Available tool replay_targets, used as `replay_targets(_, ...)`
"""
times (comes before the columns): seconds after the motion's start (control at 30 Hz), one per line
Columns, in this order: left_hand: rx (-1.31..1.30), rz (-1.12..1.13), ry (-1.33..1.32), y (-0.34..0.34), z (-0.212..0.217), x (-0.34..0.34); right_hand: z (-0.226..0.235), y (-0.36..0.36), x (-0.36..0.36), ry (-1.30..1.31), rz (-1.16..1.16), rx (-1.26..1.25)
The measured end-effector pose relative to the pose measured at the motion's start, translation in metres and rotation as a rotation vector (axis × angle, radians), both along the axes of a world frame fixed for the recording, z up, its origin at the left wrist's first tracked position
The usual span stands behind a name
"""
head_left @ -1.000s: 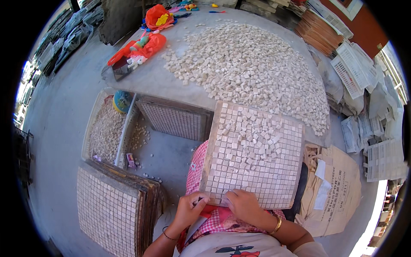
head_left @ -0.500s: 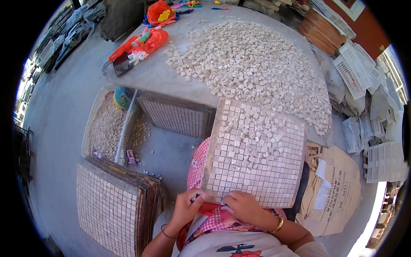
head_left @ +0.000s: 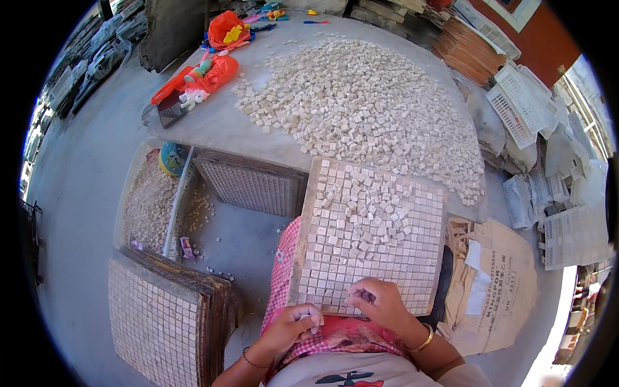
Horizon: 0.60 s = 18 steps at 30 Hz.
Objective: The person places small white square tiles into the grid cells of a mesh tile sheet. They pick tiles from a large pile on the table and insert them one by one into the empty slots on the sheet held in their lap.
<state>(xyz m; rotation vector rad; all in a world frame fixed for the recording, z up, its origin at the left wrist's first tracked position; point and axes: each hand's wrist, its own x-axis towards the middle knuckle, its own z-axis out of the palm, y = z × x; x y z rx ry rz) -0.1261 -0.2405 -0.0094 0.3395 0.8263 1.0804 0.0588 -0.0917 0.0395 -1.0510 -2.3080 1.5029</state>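
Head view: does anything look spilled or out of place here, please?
Yes, two things. Loose cubes are scattered on the floor right of the white crate, so they look spilled. Toys lie on the table that bears the cube pile, which seems an odd mix.

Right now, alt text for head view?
A person's left hand and right hand are at the near edge of a tray gridded with pale square tiles, more loose on top. Beyond is a large tile pile; stacked tiled trays stand at left.
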Motion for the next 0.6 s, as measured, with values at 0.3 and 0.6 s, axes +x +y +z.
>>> replay_targets(0.3,-0.018,0.242,-0.281,0.000,-0.003,-0.020,-0.039,0.023,0.021,-0.094,0.111,0.493)
replay_targets(0.6,-0.003,0.369,-0.293,0.003,-0.001,-0.021,-0.042,-0.030,-0.010,-0.039,0.281,0.484)
